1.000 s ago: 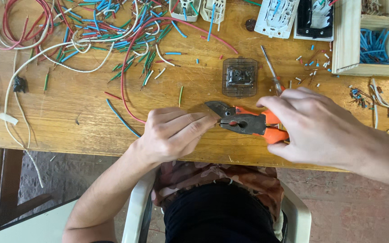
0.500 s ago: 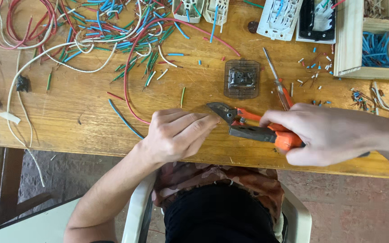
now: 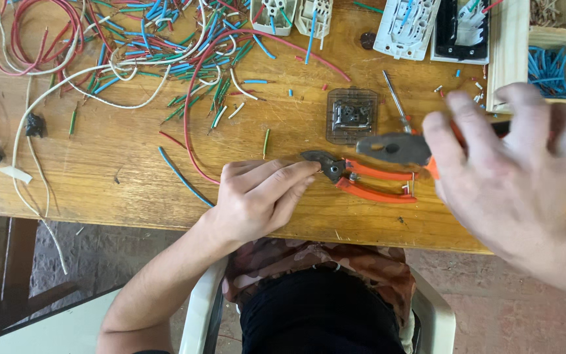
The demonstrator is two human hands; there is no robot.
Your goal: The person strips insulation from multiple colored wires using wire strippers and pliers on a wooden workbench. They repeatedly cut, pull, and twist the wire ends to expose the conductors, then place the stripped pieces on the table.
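- While the left hand (image 3: 257, 196) rests at the near bench (image 3: 99, 170) edge, its fingers are pinched together; whatever they hold is too small to tell.
- Just beyond those fingertips lie orange-handled cutters (image 3: 368, 183), let go, with the nose toward them.
- Right hand (image 3: 512, 177), raised and blurred, is clenched on grey-headed pliers (image 3: 394, 147), above the cutters.
- It looks like a tool change; the next move calls for bringing the pliers' nose down to the pinched fingertips.
- Farther off sit a clear plastic plate (image 3: 352, 115) and a screwdriver (image 3: 396, 101).
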